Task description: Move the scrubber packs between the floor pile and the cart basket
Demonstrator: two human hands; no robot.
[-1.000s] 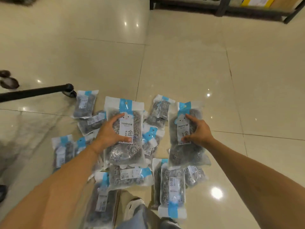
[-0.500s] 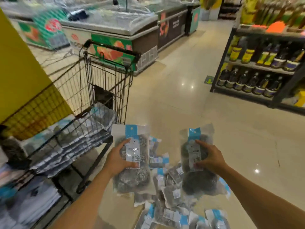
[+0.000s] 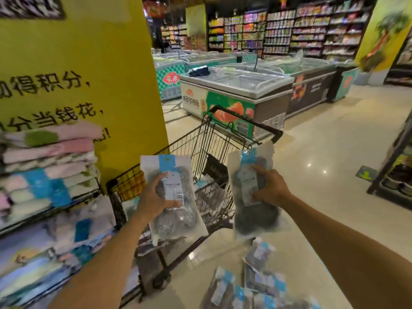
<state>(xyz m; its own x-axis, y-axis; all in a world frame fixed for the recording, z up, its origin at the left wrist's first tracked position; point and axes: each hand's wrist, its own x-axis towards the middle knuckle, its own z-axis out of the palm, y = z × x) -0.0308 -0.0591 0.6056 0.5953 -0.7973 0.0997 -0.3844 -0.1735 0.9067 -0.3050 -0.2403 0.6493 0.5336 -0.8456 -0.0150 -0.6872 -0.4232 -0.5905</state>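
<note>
A: Both hands loaded. Left hand (image 3: pixel 153 197) grips one scourer pack (image 3: pixel 176 199), fingers behind, thumb curled across the front label. Right hand (image 3: pixel 270 190) same on a second pack (image 3: pixel 254 192).

B: Position of the packs?

A: Both in the air, roughly upright, blue header at top, in front of the shopping cart (image 3: pixel 223 139). Left pack over the cart's near-left corner, right pack just right of its basket.

B: Why gripped mid-body?

A: My read: pinching across the label keeps the bulky steel wool from swinging; the bag hangs flat that way.

B: Rest of the stock?

A: More packs on the floor (image 3: pixel 256 284), near right, under the right forearm. Folded towels (image 3: pixel 44 166) on a shelf at left. Freezer chests (image 3: pixel 240 90) far behind the cart.
</note>
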